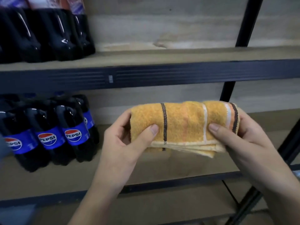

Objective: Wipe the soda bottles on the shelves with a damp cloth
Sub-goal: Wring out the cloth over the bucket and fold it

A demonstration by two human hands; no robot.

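Both hands sit closest to the lens, sharing a folded orange towel (183, 125). Left hand (123, 140) pinches one end, its thumb pressed on top and its fingers (128, 114) wrapped behind; right hand (243, 140) does the same at the striped end, thumb on the pile, the rest tucked under. Nothing is slack: each hand grips cloth, holding it in the air in front of the lower shelf (162, 172).

Terry like this should be soft, light and floppy, heavier if damp, so it is best bunched in one palm with a flat pad left free for rubbing. Its layered hem hangs loose below and could snag.

Pepsi bottles (48, 137) stand in a tight cluster at the left of that shelf, well apart from the towel. They look full, so probably heavy, smooth and slick when wet; the neck or upper body seems the safest hold. More dark bottles (48, 34) crowd the upper shelf (162, 57). Bare board lies to the right of both groups, bounded by black uprights (227, 93).
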